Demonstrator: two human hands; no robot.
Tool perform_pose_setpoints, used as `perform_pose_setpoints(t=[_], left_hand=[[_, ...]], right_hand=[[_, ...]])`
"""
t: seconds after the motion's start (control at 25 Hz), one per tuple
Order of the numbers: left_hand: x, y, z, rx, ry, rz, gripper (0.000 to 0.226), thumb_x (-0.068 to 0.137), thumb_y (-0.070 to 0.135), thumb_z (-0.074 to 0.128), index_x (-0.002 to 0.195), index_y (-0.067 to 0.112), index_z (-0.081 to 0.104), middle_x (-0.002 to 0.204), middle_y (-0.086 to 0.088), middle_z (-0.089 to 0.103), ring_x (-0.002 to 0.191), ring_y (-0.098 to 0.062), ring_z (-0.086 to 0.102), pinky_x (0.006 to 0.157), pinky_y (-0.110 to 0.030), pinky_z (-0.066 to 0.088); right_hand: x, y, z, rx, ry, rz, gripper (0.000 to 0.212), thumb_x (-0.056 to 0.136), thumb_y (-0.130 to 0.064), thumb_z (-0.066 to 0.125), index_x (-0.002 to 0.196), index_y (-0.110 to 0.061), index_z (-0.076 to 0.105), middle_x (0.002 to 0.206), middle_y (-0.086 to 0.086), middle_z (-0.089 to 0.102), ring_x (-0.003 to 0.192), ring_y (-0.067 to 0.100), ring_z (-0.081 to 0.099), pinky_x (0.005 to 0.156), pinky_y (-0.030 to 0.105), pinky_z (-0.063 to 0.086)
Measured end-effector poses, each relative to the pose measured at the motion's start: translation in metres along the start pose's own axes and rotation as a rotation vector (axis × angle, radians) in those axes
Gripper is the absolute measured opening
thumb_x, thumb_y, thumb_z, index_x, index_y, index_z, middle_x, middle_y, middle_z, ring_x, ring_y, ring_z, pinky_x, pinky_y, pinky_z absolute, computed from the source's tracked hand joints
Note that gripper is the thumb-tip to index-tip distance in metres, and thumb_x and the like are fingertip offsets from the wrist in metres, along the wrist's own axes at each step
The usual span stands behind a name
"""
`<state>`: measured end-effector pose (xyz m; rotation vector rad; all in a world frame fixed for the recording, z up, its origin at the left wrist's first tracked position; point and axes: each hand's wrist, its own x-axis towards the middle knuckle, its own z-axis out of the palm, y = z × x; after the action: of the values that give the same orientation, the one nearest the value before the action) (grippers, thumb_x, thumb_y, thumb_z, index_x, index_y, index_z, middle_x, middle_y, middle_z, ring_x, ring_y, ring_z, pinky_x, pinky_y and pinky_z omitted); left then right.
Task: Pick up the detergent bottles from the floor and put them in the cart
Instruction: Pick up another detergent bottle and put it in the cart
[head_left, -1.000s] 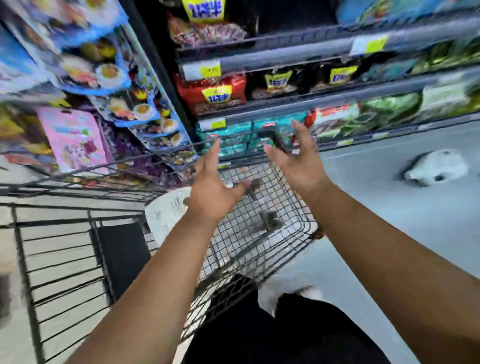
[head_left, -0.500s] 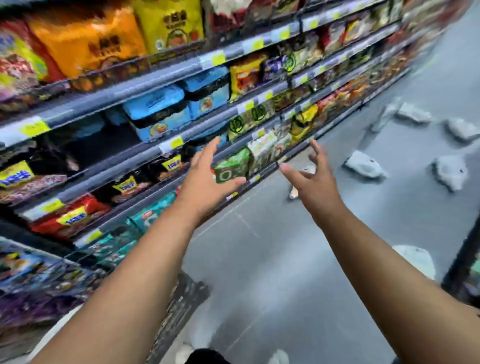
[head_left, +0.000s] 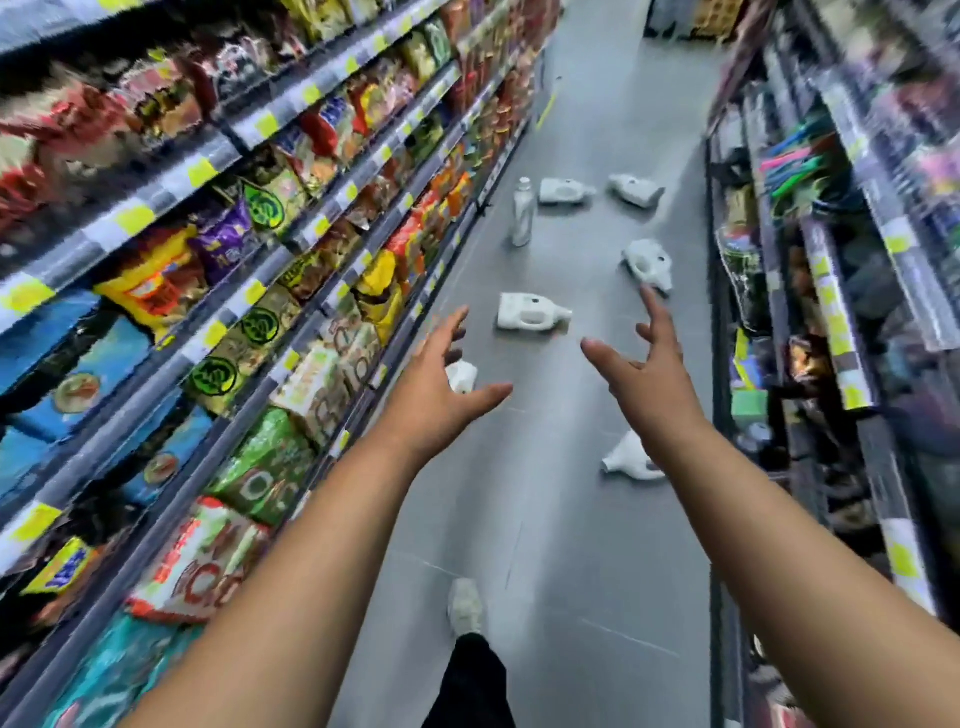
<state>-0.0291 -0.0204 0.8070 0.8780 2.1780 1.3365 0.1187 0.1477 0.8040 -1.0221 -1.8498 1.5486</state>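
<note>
Several white detergent bottles lie scattered on the grey aisle floor. One bottle (head_left: 530, 312) lies on its side just beyond my hands. Another bottle (head_left: 461, 375) shows partly behind my left hand (head_left: 434, 395). A third bottle (head_left: 628, 460) lies under my right forearm. Farther off lie more bottles (head_left: 648, 265), (head_left: 563, 191), (head_left: 635, 190), and a slim bottle (head_left: 522, 212) stands upright. My right hand (head_left: 649, 374) is stretched forward like the left, both open, fingers spread, holding nothing. The cart is out of view.
Shelves of snack and noodle packets (head_left: 249, 291) line the left of the aisle. Another shelf unit (head_left: 831, 291) with hanging goods lines the right. My foot in a white shoe (head_left: 466, 605) is on the floor (head_left: 561, 519) below my arms.
The view has swung from the cart, along the left shelves, to face down the aisle. The cart has left the frame. Both hands stay open and stretched forward.
</note>
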Motion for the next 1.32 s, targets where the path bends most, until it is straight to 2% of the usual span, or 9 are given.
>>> perform_pose_setpoints(t=[0.2, 0.44, 0.64, 0.72, 0.84, 0.92, 1.08, 1.2, 1.32], left_hand=[[0.116, 0.008, 0.057, -0.036, -0.225, 0.02, 0.088, 0.08, 0.025, 0.08, 0.152, 0.031, 0.029, 0.146, 0.005, 0.045, 0.127, -0.014, 0.049, 0.104, -0.035, 0.043], [0.213, 0.014, 0.117, 0.063, -0.508, 0.042, 0.089, 0.078, 0.027, 0.081, 0.15, 0.035, 0.03, 0.147, 0.004, 0.045, 0.126, -0.014, 0.049, 0.106, -0.037, 0.043], [0.277, 0.007, 0.191, 0.152, -0.645, 0.041, 0.089, 0.078, 0.033, 0.081, 0.15, 0.039, 0.029, 0.147, 0.007, 0.044, 0.126, -0.013, 0.05, 0.105, -0.037, 0.044], [0.292, 0.001, 0.22, 0.195, -0.683, 0.019, 0.09, 0.078, 0.033, 0.082, 0.15, 0.038, 0.029, 0.148, 0.005, 0.044, 0.126, -0.016, 0.051, 0.106, -0.038, 0.044], [0.32, -0.015, 0.277, 0.265, -0.78, -0.002, 0.093, 0.077, 0.035, 0.082, 0.152, 0.037, 0.027, 0.149, 0.001, 0.043, 0.127, -0.018, 0.051, 0.107, -0.039, 0.044], [0.349, -0.028, 0.321, 0.293, -0.819, -0.067, 0.093, 0.077, 0.036, 0.082, 0.152, 0.037, 0.027, 0.149, 0.001, 0.043, 0.127, -0.019, 0.05, 0.108, -0.038, 0.043], [0.411, -0.067, 0.4, 0.387, -0.905, -0.131, 0.094, 0.077, 0.038, 0.081, 0.152, 0.037, 0.026, 0.15, 0.001, 0.042, 0.13, -0.017, 0.049, 0.11, -0.038, 0.04], [0.457, -0.115, 0.455, 0.436, -0.965, -0.172, 0.095, 0.076, 0.038, 0.082, 0.152, 0.037, 0.026, 0.149, 0.0, 0.042, 0.127, -0.018, 0.05, 0.108, -0.038, 0.042], [0.489, -0.167, 0.508, 0.478, -1.084, -0.138, 0.089, 0.079, 0.028, 0.081, 0.152, 0.029, 0.029, 0.128, 0.011, 0.051, 0.118, -0.014, 0.051, 0.095, -0.02, 0.04]], right_hand=[[0.074, 0.026, -0.045, -0.007, 0.187, 0.087, 0.081, 0.085, -0.035, 0.075, 0.149, -0.05, 0.027, 0.156, -0.003, 0.023, 0.092, -0.014, 0.047, 0.099, 0.028, 0.04], [0.127, 0.073, -0.082, -0.011, 0.376, 0.196, 0.08, 0.085, -0.029, 0.076, 0.149, -0.044, 0.03, 0.146, 0.002, 0.032, 0.117, 0.02, 0.053, 0.104, 0.03, 0.042], [0.179, 0.115, -0.114, 0.001, 0.45, 0.294, 0.076, 0.09, -0.023, 0.072, 0.151, -0.039, 0.03, 0.133, -0.003, 0.031, 0.116, 0.024, 0.048, 0.053, 0.003, 0.044], [0.199, 0.136, -0.125, -0.001, 0.461, 0.339, 0.075, 0.09, -0.026, 0.071, 0.151, -0.041, 0.029, 0.132, -0.007, 0.031, 0.12, 0.022, 0.047, 0.059, 0.005, 0.046], [0.236, 0.178, -0.146, -0.032, 0.469, 0.392, 0.073, 0.087, -0.034, 0.073, 0.147, -0.045, 0.033, 0.134, -0.011, 0.032, 0.127, 0.025, 0.049, 0.1, 0.035, 0.048], [0.274, 0.213, -0.161, -0.053, 0.46, 0.468, 0.071, 0.085, -0.034, 0.075, 0.145, -0.043, 0.038, 0.134, -0.007, 0.034, 0.125, 0.025, 0.05, 0.109, 0.041, 0.042], [0.346, 0.286, -0.18, -0.145, 0.447, 0.507, 0.071, 0.082, -0.031, 0.078, 0.144, -0.038, 0.043, 0.14, 0.002, 0.034, 0.121, 0.024, 0.05, 0.109, 0.042, 0.042], [0.393, 0.352, -0.181, -0.115, 0.465, 0.56, 0.068, 0.083, -0.029, 0.078, 0.143, -0.035, 0.045, 0.144, 0.005, 0.035, 0.118, 0.02, 0.05, 0.1, 0.031, 0.042], [0.421, 0.423, -0.174, -0.093, 0.544, 0.592, 0.063, 0.078, -0.036, 0.077, 0.137, -0.034, 0.051, 0.143, 0.004, 0.04, 0.109, 0.015, 0.051, 0.088, 0.02, 0.04]])
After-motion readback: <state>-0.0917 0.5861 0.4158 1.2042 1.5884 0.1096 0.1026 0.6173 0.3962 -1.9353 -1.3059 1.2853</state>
